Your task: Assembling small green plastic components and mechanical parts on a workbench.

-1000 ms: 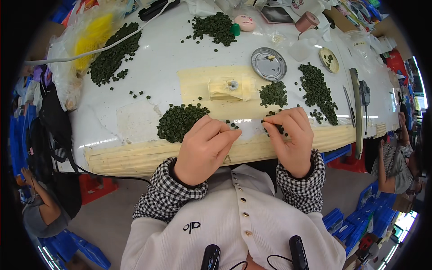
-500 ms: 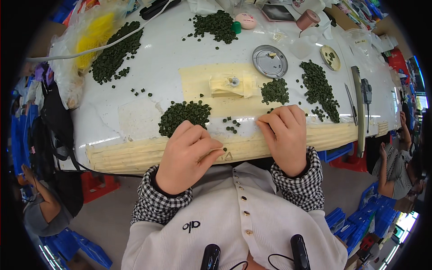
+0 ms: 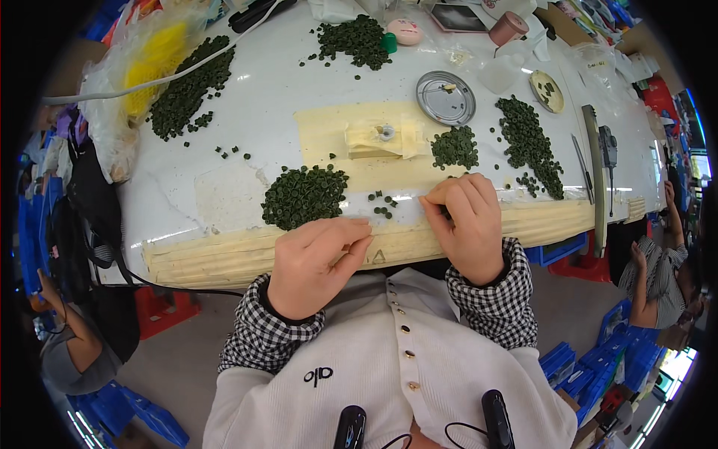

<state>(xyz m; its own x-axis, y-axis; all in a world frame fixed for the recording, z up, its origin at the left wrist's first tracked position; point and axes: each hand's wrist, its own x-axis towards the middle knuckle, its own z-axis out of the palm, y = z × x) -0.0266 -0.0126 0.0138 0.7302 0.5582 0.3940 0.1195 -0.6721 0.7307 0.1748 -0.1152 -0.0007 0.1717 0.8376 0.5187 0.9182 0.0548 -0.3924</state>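
Note:
My left hand (image 3: 314, 262) is at the table's front edge, thumb and forefinger bent toward each other in a loose pinch; anything between the tips is hidden. Just behind it lies a heap of small dark green spool-shaped parts (image 3: 303, 196). My right hand (image 3: 467, 223) is pinched too, and a bit of dark green shows among its fingers, though what it holds I cannot make out. Between the hands sit several loose green parts (image 3: 383, 203). Beyond them stands a tape-wrapped block (image 3: 381, 141) with a small metal piece on top. A flatter green pile (image 3: 454, 148) lies behind my right hand.
More green heaps lie at the far left (image 3: 191, 90), back (image 3: 355, 43) and right (image 3: 531, 142). A round metal lid (image 3: 446, 99), a small cream dish (image 3: 547, 92), a thread spool (image 3: 509, 30) and tweezers (image 3: 583, 168) are around. A white cable (image 3: 161, 84) crosses the back left.
My left hand has flattened, its forefinger stretching forward; the green part seen at its thumb tip no longer shows. My right hand has shifted slightly left, and dark green now shows among its fingers.

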